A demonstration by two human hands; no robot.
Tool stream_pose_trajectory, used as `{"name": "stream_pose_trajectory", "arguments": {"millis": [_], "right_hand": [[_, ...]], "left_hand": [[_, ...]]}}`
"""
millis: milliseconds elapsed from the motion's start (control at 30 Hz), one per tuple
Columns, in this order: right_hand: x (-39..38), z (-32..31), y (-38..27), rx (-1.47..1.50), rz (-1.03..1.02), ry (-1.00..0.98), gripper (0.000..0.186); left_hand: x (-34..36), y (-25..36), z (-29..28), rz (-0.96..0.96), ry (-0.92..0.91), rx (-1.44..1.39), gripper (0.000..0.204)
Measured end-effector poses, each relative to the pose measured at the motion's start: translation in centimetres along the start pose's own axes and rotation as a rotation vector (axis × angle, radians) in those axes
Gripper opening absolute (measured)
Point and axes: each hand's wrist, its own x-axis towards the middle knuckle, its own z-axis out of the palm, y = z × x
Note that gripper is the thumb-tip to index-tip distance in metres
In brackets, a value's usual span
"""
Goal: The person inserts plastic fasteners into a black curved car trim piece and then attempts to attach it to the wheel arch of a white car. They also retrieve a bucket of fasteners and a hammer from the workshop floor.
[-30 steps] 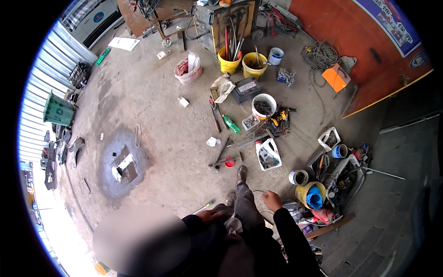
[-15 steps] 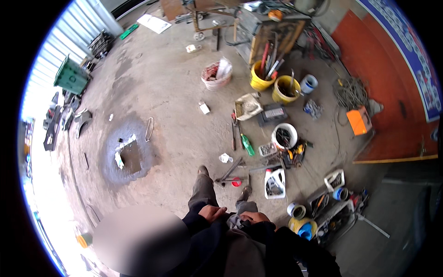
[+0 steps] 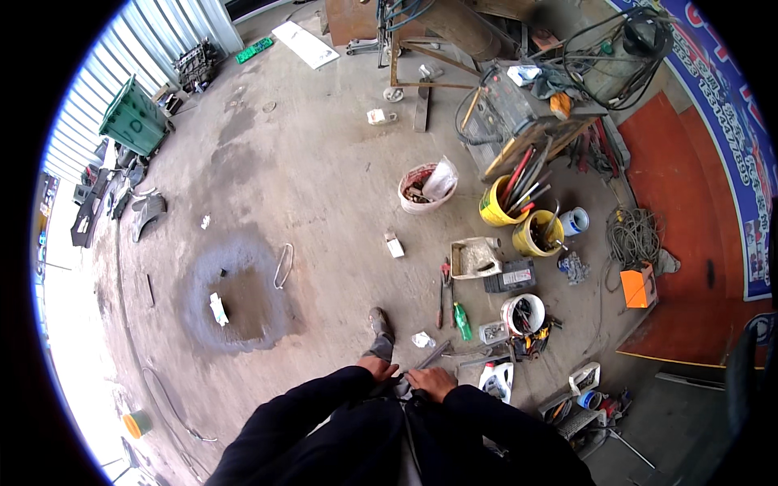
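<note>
Both hands are close together in front of my waist, below the middle of the view. My left hand (image 3: pixel 378 368) has its fingers curled in, and its grip is partly hidden. Just right of it, my right hand (image 3: pixel 432 382) is closed with bent fingers. Between them is a bunch of grey cloth (image 3: pixel 396 389), seemingly part of my clothing, pinched in the hands. Dark sleeves cover both forearms. One boot (image 3: pixel 380 322) shows on the concrete floor beyond the left hand.
Ahead right stand a white bucket (image 3: pixel 523 314), yellow buckets of tools (image 3: pixel 501 202), a pink-white basket (image 3: pixel 427 189) and a cut-open canister (image 3: pixel 476 257). A green bottle (image 3: pixel 462 321) and long-handled cutters (image 3: pixel 446 296) lie nearer. A wet patch (image 3: pixel 243 304) spreads left; a green bin (image 3: pixel 134 117) stands far left.
The view has tilted up and shifted, so floor things sit lower and further right. My hands have come closer together, and my forearms now show more fully. One boot has gone from sight.
</note>
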Motion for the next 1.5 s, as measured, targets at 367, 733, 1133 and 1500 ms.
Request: {"name": "stream_pose_trajectory", "arguments": {"millis": [367,733,1133,1500], "right_hand": [[16.8,-3.8,4.1,0.307,0.059,-0.219,0.035],[48.6,-2.0,35.3,0.985,0.827,0.224,0.024],[72.2,-0.3,66.2,1.463,1.32,0.414,0.071],[76.8,-6.2,58.6,1.291,1.296,0.425,0.027]], "left_hand": [[6.4,-3.4,-11.0,0.021,-0.09,-0.084,0.059],[14.9,-14.3,-11.5,-0.742,0.001,-0.085,0.049],[18.2,-9.4,-10.2,-1.281,-0.427,-0.341,0.052],[25.2,-12.7,-21.4,-1.145,-0.244,-0.368,0.053]]}}
